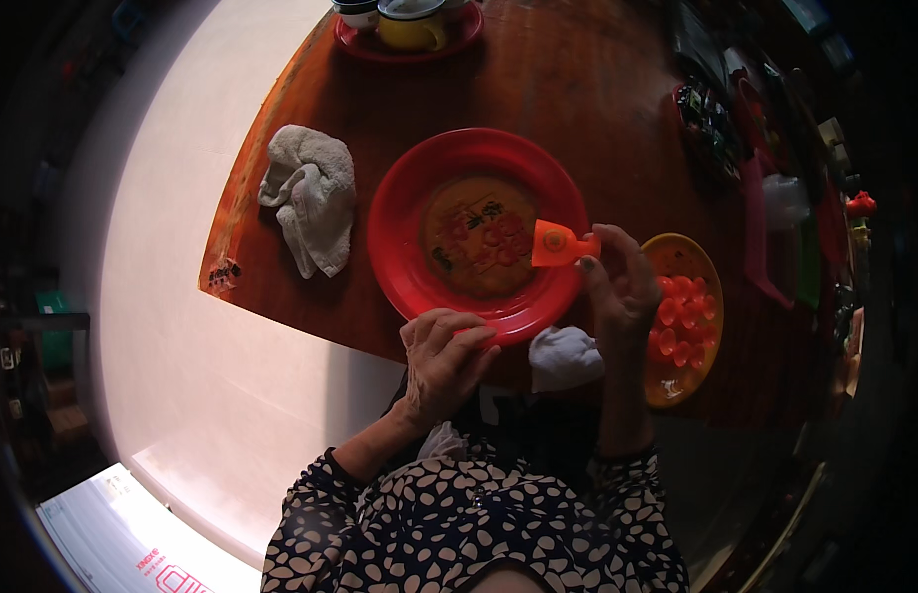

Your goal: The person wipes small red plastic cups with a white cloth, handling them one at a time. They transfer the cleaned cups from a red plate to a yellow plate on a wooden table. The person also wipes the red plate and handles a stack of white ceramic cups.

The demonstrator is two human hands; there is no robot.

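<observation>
You have an orange cup (553, 247), small and stemmed, pinched by its narrow end between the thumb and fingers of your right hand (622, 282). Its wide end points left, held over the right side of the red basin (388, 222). Your left hand (442, 358) curls its fingers over the basin's near rim, gripping it.

At the bottom of the basin is a shallow pool of cloudy, brownish liquid, with a cluster of red pieces (497, 237) and some dark green bits (492, 209); you cannot tell from here whether all of these are loose or partly a printed pattern. On the yellow plate (667, 388), just right of your right forearm, a group of small, rounded orange-red pieces (689, 314) is gathered, several touching one another.

Judging by how things lie, you seem to be partway through: a fair number of pieces sit on the plate, one is in your fingers, and those in the basin, if loose, appear to be left to handle. The exact count is too unclear to give.

A white cloth (566, 359) lies near the basin's lower right edge, and a pale towel (311, 198) lies crumpled to its left on the table (617, 89).
</observation>
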